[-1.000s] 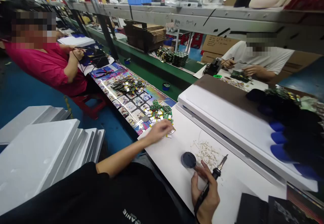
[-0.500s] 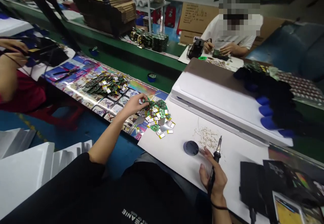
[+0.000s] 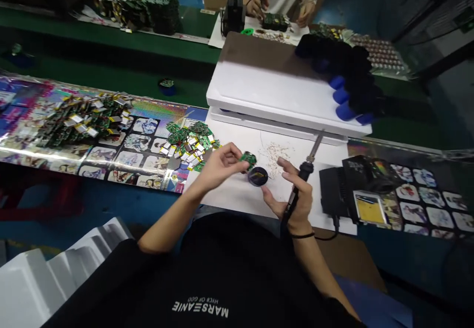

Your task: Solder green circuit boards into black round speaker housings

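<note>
Tracking left grip (image 3: 218, 166) pinching green circuit board (image 3: 249, 159), board sitting at 11 o'clock of round black tin (image 3: 257, 176). Right grip (image 3: 292, 199) clamping soldering iron (image 3: 306, 166), tip aiming 1 o'clock above white surface (image 3: 237, 200).

Circuit boards (image 3: 188, 146) left of round tin (image 3: 257, 176)

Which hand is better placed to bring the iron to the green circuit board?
Probably the right hand: it grips the soldering iron; the left hand holds the green circuit board.
</note>
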A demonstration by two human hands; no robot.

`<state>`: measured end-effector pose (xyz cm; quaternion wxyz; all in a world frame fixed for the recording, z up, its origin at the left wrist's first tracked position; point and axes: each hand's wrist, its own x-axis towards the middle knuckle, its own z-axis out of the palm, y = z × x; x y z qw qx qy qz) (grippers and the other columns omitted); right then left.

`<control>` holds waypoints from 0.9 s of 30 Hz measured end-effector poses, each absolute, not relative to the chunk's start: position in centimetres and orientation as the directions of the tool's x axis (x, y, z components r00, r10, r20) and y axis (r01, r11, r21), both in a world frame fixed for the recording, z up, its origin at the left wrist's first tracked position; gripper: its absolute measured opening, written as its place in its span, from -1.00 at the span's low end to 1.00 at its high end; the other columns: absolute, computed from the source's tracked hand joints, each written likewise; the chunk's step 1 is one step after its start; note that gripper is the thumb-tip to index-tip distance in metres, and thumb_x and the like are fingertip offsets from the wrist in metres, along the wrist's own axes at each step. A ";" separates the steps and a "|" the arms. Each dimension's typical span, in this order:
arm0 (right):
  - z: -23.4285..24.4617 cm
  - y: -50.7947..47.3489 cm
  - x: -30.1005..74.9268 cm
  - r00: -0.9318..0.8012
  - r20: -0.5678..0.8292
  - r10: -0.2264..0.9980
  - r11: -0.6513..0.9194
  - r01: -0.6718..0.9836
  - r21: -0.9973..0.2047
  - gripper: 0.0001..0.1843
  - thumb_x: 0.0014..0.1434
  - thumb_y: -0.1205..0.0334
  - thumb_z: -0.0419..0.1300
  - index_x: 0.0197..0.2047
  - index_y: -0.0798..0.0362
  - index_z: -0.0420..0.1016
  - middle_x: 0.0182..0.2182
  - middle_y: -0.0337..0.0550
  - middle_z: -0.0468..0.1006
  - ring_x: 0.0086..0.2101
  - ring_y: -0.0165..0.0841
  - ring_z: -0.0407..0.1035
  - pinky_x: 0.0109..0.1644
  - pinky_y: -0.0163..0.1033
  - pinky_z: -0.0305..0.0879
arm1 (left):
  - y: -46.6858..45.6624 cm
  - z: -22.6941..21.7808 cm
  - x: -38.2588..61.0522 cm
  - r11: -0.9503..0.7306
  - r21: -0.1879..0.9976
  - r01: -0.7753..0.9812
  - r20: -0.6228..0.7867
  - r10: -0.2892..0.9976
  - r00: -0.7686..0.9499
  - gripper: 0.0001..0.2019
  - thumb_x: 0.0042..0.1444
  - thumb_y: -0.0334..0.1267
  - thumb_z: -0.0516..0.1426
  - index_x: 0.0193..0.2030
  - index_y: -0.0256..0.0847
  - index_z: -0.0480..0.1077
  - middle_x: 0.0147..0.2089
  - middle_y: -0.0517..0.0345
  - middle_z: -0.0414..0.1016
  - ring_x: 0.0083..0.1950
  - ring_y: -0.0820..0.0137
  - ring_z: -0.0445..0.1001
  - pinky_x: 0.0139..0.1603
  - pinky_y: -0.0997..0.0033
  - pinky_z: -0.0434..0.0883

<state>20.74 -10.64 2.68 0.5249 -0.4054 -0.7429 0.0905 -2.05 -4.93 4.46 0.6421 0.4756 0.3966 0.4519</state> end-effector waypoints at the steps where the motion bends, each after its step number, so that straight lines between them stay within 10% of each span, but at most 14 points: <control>1: 2.9 -10.5 20.6 -0.162 0.702 0.693 0.675 0.487 -0.554 -0.26 0.17 0.35 0.49 0.32 -0.10 0.28 0.28 0.14 0.58 0.27 -0.06 0.54 0.22 0.19 0.64 | -5.5 4.3 -0.6 0.161 0.959 -0.234 -0.086 0.949 0.303 -0.48 -0.02 0.08 0.53 -0.29 -0.19 0.35 -0.37 0.27 0.47 -0.34 0.49 0.54 -0.26 0.51 0.48; 11: 3.0 -10.7 21.4 -0.171 0.615 0.770 0.610 0.478 -0.632 -0.36 0.24 0.39 0.43 0.30 -0.10 0.33 0.24 0.06 0.63 0.19 -0.15 0.62 0.20 0.07 0.67 | -6.3 3.2 2.6 0.305 0.926 -0.222 -0.178 0.872 0.456 -0.54 0.11 0.08 0.48 -0.26 -0.18 0.38 -0.29 0.16 0.57 -0.27 0.41 0.59 -0.19 0.41 0.52; 15: 3.0 -11.1 23.0 -0.081 0.595 0.800 0.548 0.501 -0.669 -0.45 0.25 0.33 0.43 0.22 -0.03 0.34 0.19 0.14 0.65 0.17 -0.11 0.62 0.19 0.10 0.66 | -4.7 3.4 1.0 0.015 0.999 0.046 -0.037 0.852 0.523 -0.68 0.29 0.02 0.35 0.02 -0.11 0.53 0.02 0.02 0.65 0.07 0.23 0.64 0.14 0.22 0.54; 19: 2.1 -11.1 25.0 0.015 0.571 0.821 0.495 0.481 -0.724 -0.47 0.23 0.35 0.42 0.20 0.00 0.37 0.16 0.15 0.64 0.19 -0.08 0.60 0.24 0.15 0.62 | -3.1 2.7 -0.4 -0.221 0.941 0.257 -0.026 0.708 0.706 -0.35 0.19 -0.20 0.40 0.41 0.03 0.38 0.49 0.02 0.42 0.52 0.09 0.39 0.54 0.09 0.32; 27: 0.3 -11.2 26.0 0.052 0.500 0.864 0.417 0.482 -0.770 -0.43 0.16 0.44 0.46 0.19 0.03 0.41 0.17 0.19 0.63 0.20 -0.04 0.59 0.28 0.22 0.57 | -4.1 -0.4 1.1 -0.334 0.854 0.399 0.074 0.837 0.543 -0.54 0.24 -0.13 0.38 0.24 -0.11 0.45 0.26 -0.10 0.53 0.33 0.08 0.51 0.37 0.13 0.45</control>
